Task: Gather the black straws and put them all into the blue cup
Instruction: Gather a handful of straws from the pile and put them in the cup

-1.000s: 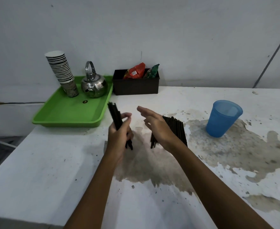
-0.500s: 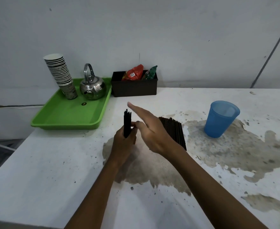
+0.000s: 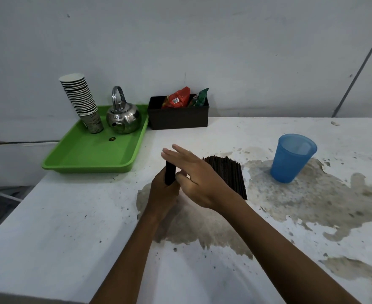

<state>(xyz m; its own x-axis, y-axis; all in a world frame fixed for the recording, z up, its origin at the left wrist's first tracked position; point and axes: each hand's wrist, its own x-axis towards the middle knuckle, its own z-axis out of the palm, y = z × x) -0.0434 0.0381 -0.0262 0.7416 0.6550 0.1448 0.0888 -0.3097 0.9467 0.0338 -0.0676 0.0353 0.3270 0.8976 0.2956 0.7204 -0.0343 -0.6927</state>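
Observation:
My left hand grips a bundle of black straws and holds it upright over the table. My right hand lies flat with its fingers spread, its palm resting on the top ends of that bundle. A larger pile of black straws lies flat on the table just behind my right wrist, partly hidden by it. The blue cup stands upright and empty to the right of the pile.
A green tray at the back left carries a stack of paper cups and a steel kettle. A black box with snack packets stands against the wall. The table's left edge drops off beyond the tray.
The bundle in my left hand went from tilted to upright. My right hand moved left from the pile and came down onto the bundle's top ends.

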